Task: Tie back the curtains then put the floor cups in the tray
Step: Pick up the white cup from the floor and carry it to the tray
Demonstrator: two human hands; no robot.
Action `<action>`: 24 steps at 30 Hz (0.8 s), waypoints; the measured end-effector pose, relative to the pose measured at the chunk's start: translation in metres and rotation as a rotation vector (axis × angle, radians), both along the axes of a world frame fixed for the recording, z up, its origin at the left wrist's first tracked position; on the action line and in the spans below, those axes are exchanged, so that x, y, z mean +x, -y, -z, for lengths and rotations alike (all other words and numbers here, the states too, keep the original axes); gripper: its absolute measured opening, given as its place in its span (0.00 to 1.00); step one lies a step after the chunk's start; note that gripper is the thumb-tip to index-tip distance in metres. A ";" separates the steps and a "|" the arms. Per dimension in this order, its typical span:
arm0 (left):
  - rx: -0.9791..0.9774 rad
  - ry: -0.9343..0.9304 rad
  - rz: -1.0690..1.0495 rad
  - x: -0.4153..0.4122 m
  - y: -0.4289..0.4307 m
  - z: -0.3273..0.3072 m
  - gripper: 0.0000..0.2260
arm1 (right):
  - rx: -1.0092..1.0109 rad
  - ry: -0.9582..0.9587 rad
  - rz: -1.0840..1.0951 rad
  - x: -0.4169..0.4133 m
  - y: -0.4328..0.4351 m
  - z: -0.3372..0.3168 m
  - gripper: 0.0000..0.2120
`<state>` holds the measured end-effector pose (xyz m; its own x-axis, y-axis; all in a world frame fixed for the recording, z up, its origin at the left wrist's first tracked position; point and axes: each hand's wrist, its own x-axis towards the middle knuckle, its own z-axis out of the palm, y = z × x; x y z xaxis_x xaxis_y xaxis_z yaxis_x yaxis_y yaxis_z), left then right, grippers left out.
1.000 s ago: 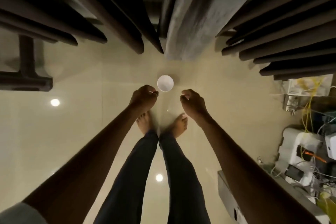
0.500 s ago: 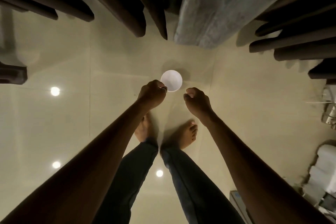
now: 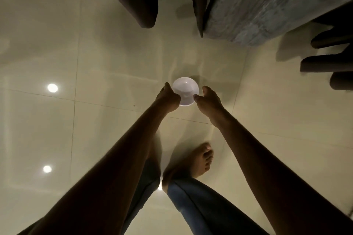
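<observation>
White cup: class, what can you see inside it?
The white cup looks bare white inside, nothing in it. The left hand and right hand cover its near rim; that part is hidden.

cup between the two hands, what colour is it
Plain white, no pattern. The cup shows best in the head view, the only one here.

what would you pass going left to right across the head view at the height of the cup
light reflection on the floor → left hand → white cup → right hand → dark curtain folds
</observation>
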<state>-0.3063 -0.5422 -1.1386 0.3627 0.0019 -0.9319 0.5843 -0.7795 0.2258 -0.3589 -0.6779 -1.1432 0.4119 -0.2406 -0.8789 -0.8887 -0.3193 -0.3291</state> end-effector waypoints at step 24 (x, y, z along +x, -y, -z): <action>0.008 0.358 -0.263 -0.008 -0.021 -0.263 0.14 | 0.110 0.257 0.379 0.010 -0.025 -0.295 0.21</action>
<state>-0.3147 -0.5209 -0.8758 0.6492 0.1440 -0.7469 0.6489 -0.6172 0.4450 -0.3494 -0.6530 -0.8483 0.5202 -0.3274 -0.7888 -0.8214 0.0611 -0.5671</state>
